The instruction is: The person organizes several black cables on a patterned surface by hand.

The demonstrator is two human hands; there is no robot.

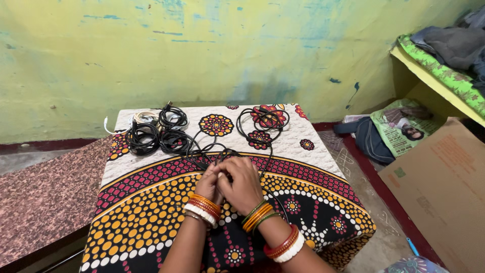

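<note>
- Black cable (252,132) lies loose at the middle of the worktop (151,202), running to 12 o'clock.
- Both hands, left (208,184) and right (243,183), pinch it together; I think they are winding it.
- Wound cables (156,132) sit at 10 o'clock.

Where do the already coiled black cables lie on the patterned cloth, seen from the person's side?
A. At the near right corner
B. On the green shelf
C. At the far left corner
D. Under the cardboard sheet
C: the coiled black cables sit bunched at the far left of the patterned cloth, beyond the left hand and right hand, which hold a loose black cable.
</note>
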